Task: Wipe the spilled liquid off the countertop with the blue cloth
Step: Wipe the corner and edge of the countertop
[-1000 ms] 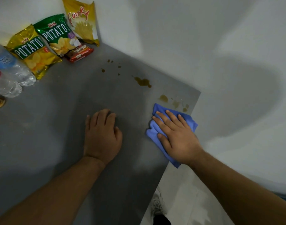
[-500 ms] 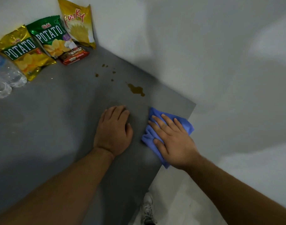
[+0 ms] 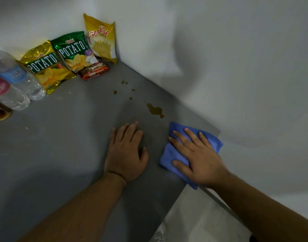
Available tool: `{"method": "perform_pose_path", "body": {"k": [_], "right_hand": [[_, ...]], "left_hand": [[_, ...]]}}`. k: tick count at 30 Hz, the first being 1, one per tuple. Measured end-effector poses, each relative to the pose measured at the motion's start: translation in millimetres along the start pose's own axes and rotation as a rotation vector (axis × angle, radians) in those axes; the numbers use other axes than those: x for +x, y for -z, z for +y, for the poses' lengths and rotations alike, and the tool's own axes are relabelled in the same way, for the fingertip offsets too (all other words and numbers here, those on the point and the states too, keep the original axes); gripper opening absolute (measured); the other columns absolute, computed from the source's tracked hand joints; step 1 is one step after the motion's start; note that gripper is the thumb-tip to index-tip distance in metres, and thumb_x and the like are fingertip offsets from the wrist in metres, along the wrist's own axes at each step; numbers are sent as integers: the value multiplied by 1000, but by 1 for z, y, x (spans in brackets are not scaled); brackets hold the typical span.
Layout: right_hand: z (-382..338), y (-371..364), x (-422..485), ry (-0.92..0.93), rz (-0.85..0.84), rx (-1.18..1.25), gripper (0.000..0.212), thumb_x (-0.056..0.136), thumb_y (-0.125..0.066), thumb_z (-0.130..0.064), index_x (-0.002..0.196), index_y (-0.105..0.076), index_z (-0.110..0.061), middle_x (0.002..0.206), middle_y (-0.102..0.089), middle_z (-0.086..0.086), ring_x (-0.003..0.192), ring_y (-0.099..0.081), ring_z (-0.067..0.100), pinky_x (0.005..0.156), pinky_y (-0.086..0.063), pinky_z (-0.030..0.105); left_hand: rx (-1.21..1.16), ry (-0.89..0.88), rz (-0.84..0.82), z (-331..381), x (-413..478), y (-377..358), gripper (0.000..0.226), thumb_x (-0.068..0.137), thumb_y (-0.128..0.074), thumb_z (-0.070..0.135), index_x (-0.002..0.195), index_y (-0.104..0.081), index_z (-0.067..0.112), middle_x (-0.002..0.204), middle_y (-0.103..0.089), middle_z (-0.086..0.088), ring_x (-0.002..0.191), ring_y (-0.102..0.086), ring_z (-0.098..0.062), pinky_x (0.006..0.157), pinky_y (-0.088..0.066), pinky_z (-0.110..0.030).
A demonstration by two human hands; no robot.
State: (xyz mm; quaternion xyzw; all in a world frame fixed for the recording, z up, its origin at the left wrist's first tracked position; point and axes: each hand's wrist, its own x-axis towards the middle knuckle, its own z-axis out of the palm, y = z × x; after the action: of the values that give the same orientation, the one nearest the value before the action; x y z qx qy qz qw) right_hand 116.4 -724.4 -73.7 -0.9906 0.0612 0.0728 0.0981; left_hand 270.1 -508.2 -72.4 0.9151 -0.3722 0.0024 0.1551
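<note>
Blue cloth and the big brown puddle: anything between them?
Nothing: the head view shows bare grey countertop between the blue cloth and the puddle.

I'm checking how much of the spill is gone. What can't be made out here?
- Counter under the blue cloth, head view: covered by cloth and right hand; any liquid there is hidden.
- Counter under the left hand: covered.
- Water bottles: blurred, cut by the left edge.
</note>
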Motion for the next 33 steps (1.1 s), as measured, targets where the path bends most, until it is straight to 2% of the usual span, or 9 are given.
{"method": "perform_pose_path", "body": {"k": [3,5,8,12,16,20,24,28,33], "right_hand": [[12,6,18,-126,-4,-24,82,94,-24,-82,163,-8,-41,172,-6,-14,159,-3,23,126,-9,53],[2,7,45,-221,29,-30,78,97,-18,-77,163,-5,-37,173,-2,-11,159,-2,25,126,-9,53],[-29,5,82,-273,57,2,72,102,-20,-66,164,-9,-32,173,0,-8,159,5,26,127,-2,55],[-61,-8,74,-162,81,26,66,104,-19,-62,164,-13,-34,173,-3,-10,159,8,23,128,2,52],[-45,-17,41,-39,62,32,67,104,-17,-68,163,-9,-39,172,-1,-16,159,6,17,128,-5,53],[-21,-6,60,-155,65,1,73,100,-13,-74,163,-3,-39,172,-1,-14,159,4,20,128,-5,55],[-42,-3,102,-283,75,-26,76,99,-7,-70,164,-3,-31,173,2,-7,159,8,25,127,2,54],[-77,-5,106,-192,88,5,70,101,-16,-61,164,-13,-30,173,-3,-7,159,6,27,127,-1,54],[-109,-10,87,-93,69,216,65,103,-21,-58,164,-13,-35,172,-1,-14,158,13,14,127,10,44]], "left_hand": [[33,33,-27,1,0,0,59,77,-62,42,130,-62,15,155,-48,-10,139,-46,-37,118,-29,-63],[15,31,-37,0,0,-1,61,77,-60,43,131,-62,15,153,-51,-10,139,-47,-36,117,-30,-64],[7,35,-53,-1,-1,0,63,77,-58,44,133,-61,16,153,-51,-8,141,-45,-34,118,-28,-63],[-127,91,-6,-4,1,5,59,81,-50,43,132,-61,16,154,-50,-5,141,-47,-30,122,-26,-55],[-232,123,78,-20,6,15,58,77,-47,37,128,-62,12,150,-53,-6,135,-52,-31,120,-30,-53],[-188,102,81,-49,5,22,54,79,-49,35,126,-62,12,147,-55,-6,134,-52,-30,121,-29,-54],[-155,41,84,-54,1,17,52,79,-51,31,126,-62,11,144,-57,-7,131,-54,-31,121,-29,-55],[-127,-11,98,-54,3,15,51,80,-52,29,126,-63,10,142,-59,-9,128,-56,-33,120,-30,-56],[-110,-45,99,-54,1,18,46,88,-49,31,124,-65,8,140,-61,-10,127,-58,-34,118,-33,-57]]}}
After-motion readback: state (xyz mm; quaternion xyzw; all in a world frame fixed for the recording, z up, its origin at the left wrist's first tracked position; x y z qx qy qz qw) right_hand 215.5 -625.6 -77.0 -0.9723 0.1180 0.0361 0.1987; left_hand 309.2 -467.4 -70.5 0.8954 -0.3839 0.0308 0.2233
